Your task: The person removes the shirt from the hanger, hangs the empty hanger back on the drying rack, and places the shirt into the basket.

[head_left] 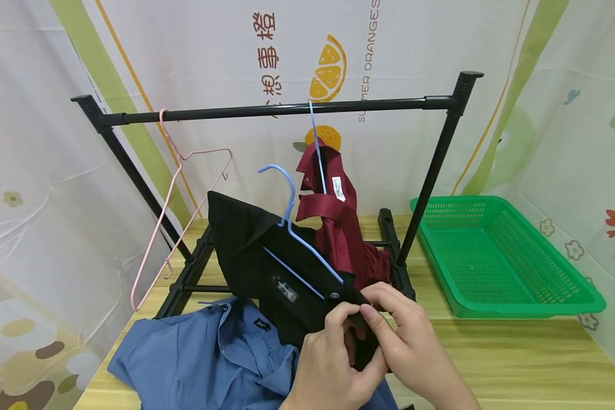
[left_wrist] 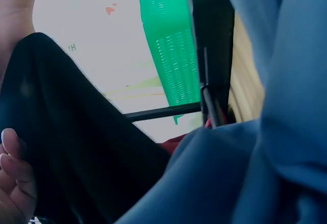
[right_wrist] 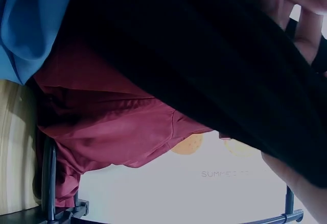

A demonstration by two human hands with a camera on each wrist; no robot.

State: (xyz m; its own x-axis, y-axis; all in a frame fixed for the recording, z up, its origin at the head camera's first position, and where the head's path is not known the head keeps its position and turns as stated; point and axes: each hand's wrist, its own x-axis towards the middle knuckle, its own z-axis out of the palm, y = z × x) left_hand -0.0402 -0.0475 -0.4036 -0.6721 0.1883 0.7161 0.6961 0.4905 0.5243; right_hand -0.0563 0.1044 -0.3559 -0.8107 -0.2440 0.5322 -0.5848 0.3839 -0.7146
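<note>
Both hands are at the front edge of a black shirt, close to a small button. My left hand pinches the dark cloth between curled fingers and thumb. The right hand grips the same edge, its fingertips almost touching the left ones. Inside the shirt sits a blue hanger, its hook sticking up free of the rail. The black fabric fills much of the left wrist view and, as a dark sleeve-like band, crosses the right wrist view. Fingers partly hide the pinched edge.
A black rack's rail spans the back, carrying a bare pink hanger and a dark red shirt on another blue hanger. A blue shirt lies at front left. A green basket stands right on the wooden table.
</note>
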